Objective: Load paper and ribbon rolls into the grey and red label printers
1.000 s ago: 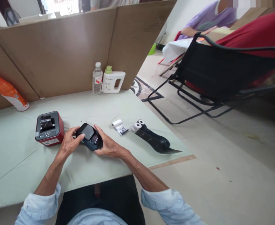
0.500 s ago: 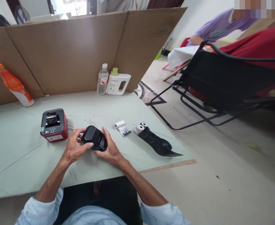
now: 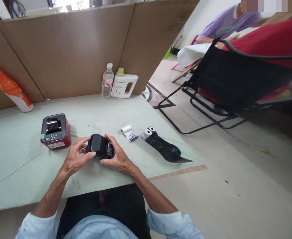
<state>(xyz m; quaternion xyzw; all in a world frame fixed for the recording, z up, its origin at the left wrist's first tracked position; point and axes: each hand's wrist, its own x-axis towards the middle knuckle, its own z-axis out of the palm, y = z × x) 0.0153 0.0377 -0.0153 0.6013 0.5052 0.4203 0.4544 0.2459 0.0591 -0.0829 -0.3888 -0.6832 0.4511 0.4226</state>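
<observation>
Both hands (image 3: 74,157) (image 3: 119,157) — around black device (image 3: 99,146)

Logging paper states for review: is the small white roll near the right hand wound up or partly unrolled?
Partly unrolled: beyond the right hand, a printed strip extends from the white roll.
</observation>
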